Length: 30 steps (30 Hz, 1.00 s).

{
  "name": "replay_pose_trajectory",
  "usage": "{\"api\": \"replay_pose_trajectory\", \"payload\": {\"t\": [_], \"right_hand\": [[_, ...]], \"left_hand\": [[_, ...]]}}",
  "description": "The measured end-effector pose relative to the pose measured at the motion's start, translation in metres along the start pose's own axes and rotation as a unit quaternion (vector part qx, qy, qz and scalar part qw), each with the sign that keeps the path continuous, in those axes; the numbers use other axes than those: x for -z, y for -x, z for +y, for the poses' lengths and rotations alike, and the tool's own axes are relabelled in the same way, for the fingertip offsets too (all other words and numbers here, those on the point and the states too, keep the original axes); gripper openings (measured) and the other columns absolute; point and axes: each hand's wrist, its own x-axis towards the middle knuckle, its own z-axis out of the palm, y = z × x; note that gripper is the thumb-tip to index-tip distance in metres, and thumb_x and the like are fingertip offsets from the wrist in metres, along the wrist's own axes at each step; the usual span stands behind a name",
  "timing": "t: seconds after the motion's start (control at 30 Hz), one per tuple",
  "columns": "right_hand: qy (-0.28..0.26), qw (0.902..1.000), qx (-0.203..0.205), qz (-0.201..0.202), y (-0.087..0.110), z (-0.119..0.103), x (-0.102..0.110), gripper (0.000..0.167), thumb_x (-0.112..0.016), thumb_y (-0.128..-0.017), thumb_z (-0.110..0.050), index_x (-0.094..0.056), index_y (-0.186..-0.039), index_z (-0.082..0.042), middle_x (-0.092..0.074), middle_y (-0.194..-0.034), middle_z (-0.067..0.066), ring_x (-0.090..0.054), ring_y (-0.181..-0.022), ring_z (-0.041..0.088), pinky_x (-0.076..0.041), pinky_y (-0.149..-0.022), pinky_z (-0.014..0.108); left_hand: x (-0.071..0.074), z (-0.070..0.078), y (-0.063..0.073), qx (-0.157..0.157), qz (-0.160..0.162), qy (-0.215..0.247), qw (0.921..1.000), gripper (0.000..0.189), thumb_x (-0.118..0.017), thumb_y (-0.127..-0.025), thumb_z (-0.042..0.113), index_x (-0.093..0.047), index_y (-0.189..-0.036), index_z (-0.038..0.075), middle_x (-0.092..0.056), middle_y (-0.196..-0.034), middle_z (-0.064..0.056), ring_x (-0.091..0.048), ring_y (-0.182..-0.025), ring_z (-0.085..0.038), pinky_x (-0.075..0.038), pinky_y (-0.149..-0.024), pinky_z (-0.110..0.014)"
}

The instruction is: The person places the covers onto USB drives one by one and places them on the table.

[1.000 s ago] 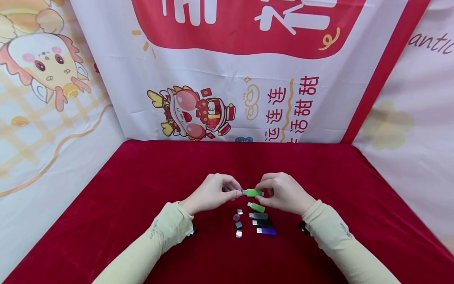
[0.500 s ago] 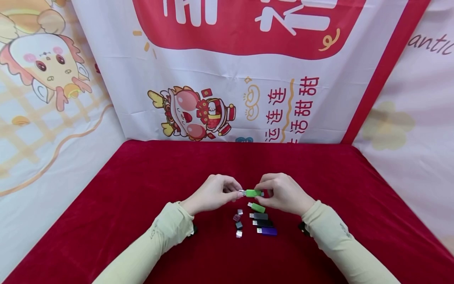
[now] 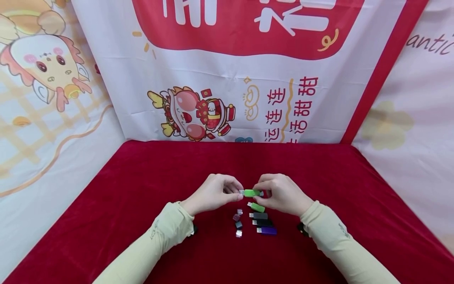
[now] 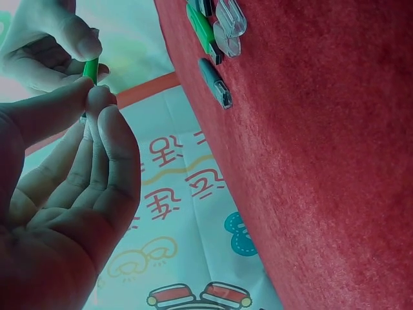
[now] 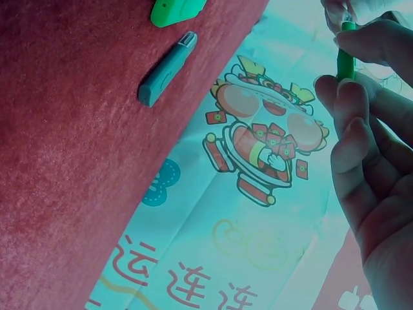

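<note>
Between thumb and fingertips my right hand (image 3: pixel 283 193) pinches a green USB flash drive (image 3: pixel 251 193), its plug end turned left. My left hand (image 3: pixel 214 192) pinches a small clear cap (image 3: pixel 241 192) at that plug; how far the cap covers it is too small to tell. Both hands are held over the red cloth. In the left wrist view, the left fingers hide most of the cap, and the green drive (image 4: pixel 91 70) shows just beyond them. The right wrist view has the same green drive (image 5: pixel 346 51) upright between the right thumb and fingers.
Below the hands lie a second green drive (image 3: pixel 257 207), a grey drive (image 3: pixel 259 216), a black drive (image 3: pixel 263 223) and a purple drive (image 3: pixel 267 231). Left of them are several loose caps, including a dark grey cap (image 3: pixel 239 225) and a clear cap (image 3: pixel 239 234). A printed curtain (image 3: pixel 305 130) hangs behind.
My right hand has shifted slightly left with the green drive. Its plug and the clear cap in my left hand are closer together. The drives and caps on the cloth have not moved.
</note>
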Motion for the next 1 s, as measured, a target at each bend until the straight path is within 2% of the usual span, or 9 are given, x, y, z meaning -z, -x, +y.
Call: {"api": "replay_pose_trajectory", "payload": {"t": [0.37, 0.7, 1.0], "right_hand": [[0.012, 0.9993, 0.033, 0.013, -0.0020, -0.0018, -0.0032, 0.014, -0.084, -0.076, -0.013, -0.076, -0.087, -0.007, -0.061, -0.081, -0.002, -0.055, -0.060, 0.012, -0.044, -0.054, 0.014], [0.014, 0.9988, 0.045, 0.015, -0.0024, -0.0037, -0.0049, 0.017, -0.087, -0.073, -0.009, -0.075, -0.085, -0.006, -0.062, -0.080, 0.000, -0.055, -0.059, 0.009, -0.044, -0.054, 0.014], [0.019, 0.9993, 0.031, 0.004, -0.0015, -0.0042, -0.0050, 0.019, -0.087, -0.073, -0.010, -0.076, -0.088, -0.006, -0.063, -0.082, 0.000, -0.057, -0.062, 0.010, -0.048, -0.058, 0.015]], "left_hand": [[0.0015, 0.0007, 0.0000, -0.001, 0.001, -0.003, 1.0000, 0.013, -0.077, -0.087, 0.014, -0.076, -0.099, 0.013, -0.070, -0.085, 0.012, -0.065, -0.076, -0.004, -0.054, -0.066, -0.028], [0.0012, 0.0051, 0.0021, -0.003, 0.000, -0.012, 0.9999, 0.011, -0.076, -0.087, 0.013, -0.076, -0.099, 0.014, -0.070, -0.086, 0.012, -0.065, -0.077, -0.002, -0.053, -0.070, -0.027], [-0.0001, 0.0019, 0.0019, 0.003, 0.007, -0.002, 1.0000, 0.011, -0.076, -0.088, 0.013, -0.075, -0.099, 0.012, -0.070, -0.085, 0.012, -0.065, -0.076, -0.003, -0.053, -0.068, -0.028]]}}
